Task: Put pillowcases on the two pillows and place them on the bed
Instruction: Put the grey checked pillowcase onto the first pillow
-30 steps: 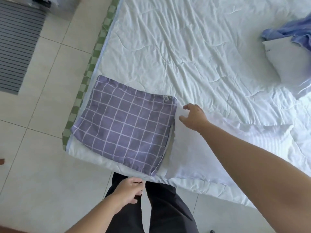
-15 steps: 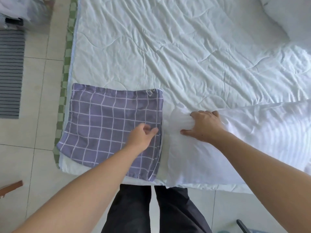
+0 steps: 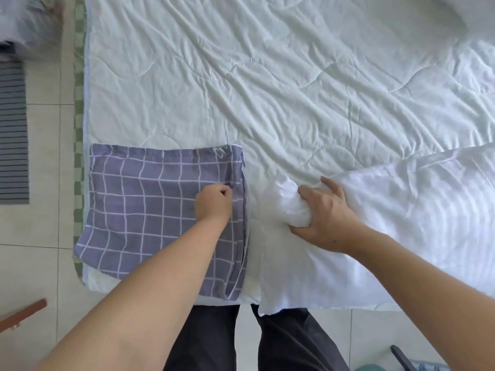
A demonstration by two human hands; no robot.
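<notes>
Pillowcase (image 3: 150,210), purple with a white grid, lies flat at the bed's (image 3: 294,89) near-left corner, its open edge facing 3 o'clock. Left hand (image 3: 213,201) pinches the top layer just beside that opening, fingers curled tight. Right hand (image 3: 325,215), at 3 o'clock from it, grips a bunched corner of the white pillow (image 3: 415,223), which stretches away toward 3 o'clock along the near edge.

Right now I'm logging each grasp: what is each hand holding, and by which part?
The left hand pinches the purple grid pillowcase near its open edge. The right hand grips the white pillow by its bunched end, fingers curled round it.
</notes>
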